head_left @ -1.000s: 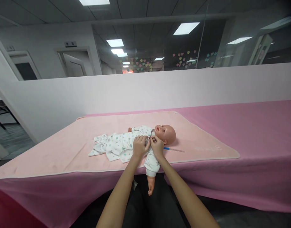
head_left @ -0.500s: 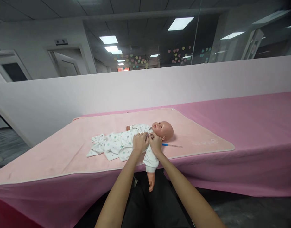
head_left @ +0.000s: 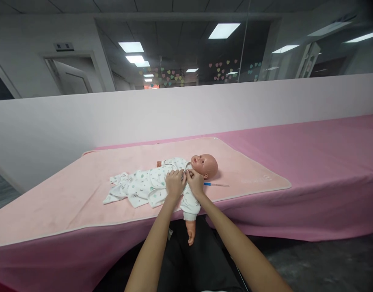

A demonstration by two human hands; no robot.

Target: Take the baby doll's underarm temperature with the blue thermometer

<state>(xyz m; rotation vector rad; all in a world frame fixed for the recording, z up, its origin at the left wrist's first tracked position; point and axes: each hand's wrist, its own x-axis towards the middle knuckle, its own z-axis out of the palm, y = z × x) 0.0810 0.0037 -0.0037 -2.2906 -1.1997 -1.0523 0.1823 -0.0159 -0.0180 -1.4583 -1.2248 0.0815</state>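
Observation:
A baby doll lies on its back with its head to the right. It wears a white printed baby shirt and trousers of the same pattern. My left hand is closed on the shirt's front edge at the upper chest. Right beside it, my right hand pinches the shirt near the collar, just below the doll's chin. My fingertips almost meet, and the bit of cloth between them is mostly hidden. The doll's near arm hangs over the table edge toward my lap.
Under the doll is a peach mat on a pink tablecloth. A thin thermometer with a blue end lies beside the doll's head. Behind the table runs a low white wall with glass above it.
The view has shifted slightly, so the scene sits a little further left. Both hands stay at the shirt's collar, with only small finger movements.

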